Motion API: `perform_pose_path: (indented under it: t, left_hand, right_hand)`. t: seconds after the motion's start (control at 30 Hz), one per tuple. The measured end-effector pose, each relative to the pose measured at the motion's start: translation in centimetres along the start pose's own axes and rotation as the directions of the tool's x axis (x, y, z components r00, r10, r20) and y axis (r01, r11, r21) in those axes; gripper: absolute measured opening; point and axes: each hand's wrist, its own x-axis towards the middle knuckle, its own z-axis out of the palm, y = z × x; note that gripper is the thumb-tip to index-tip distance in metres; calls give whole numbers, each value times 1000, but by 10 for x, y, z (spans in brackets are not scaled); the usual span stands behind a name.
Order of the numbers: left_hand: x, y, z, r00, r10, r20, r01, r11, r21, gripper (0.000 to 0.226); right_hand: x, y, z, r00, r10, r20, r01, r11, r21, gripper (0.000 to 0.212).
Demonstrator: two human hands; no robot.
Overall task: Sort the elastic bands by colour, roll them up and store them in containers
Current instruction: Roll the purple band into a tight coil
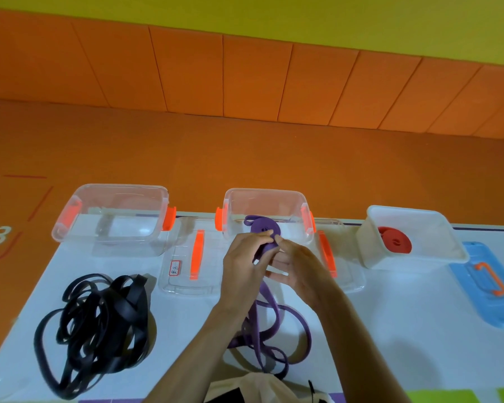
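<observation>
Open tabletop (419,330) between purple bands (271,303) and blue lid (483,312)

Matt rubbery purple band (269,312), glossy clear plastic container (111,216).

The light is bright and even and seems to come from above. The white table top (390,315) looks pale, almost washed out. Shadows are soft: a weak grey one lies beside the tangled pile of black elastic bands (99,321) and another under the forearms. The clear plastic box with orange clips (120,186) at the left carries small pale reflections on its rim. The left hand (245,257), the right hand (297,263) and the purple elastic band (262,229) they hold look a little soft. The wide lens bends the seams of the orange padded wall panels (245,82) and tilts the table edge. Colours are very saturated.
</observation>
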Motion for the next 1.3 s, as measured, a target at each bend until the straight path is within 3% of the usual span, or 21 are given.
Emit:
perform_pose_path:
  t: [0.13, 0.27, 0.5, 0.63, 0.77, 0.93, 1.1, 1.23, 1.3]
  left_hand:
    - [0, -1, 3, 998, -44, 34, 43, 999, 31, 29]
    - [0, -1, 2, 983, -178, 48, 183, 974, -134, 39]
    - [4, 1, -2, 997, -69, -17, 65, 986, -152, 31]
    - [4, 0, -2, 996, 41, -81, -50, 992, -114, 29]
    - [12, 1, -9, 999, 16, -46, -27, 970, -242, 29]
    - [20, 8, -12, 999, -18, 36, 33, 868, -495, 29]
    - [21, 7, -10, 992, -70, 103, 116, 824, -555, 31]
    - [26, 6, -18, 983, -74, 167, 158, 803, -575, 27]
    - [26, 3, -23, 979, -52, 196, 147, 847, -511, 25]
  right_hand:
    - [0, -2, 0, 993, -59, -101, 53, 997, -56, 27]
    - [0, 0, -5, 991, -72, -112, 66, 996, -58, 24]
    - [-1, -8, -6, 995, -49, -84, 44, 997, -63, 15]
    - [-1, -10, -4, 1000, -22, 1, 22, 999, -39, 30]
    - [-6, -20, -16, 970, -240, 50, 244, 962, -119, 13]
    - [-14, -33, -29, 911, -395, 118, 412, 883, -223, 27]
    - [-15, -32, -28, 922, -385, 35, 387, 916, -107, 30]
    - [-15, -30, -27, 947, -313, 78, 314, 949, -4, 27]
    - [-14, -29, -30, 958, -264, 107, 274, 958, -85, 25]
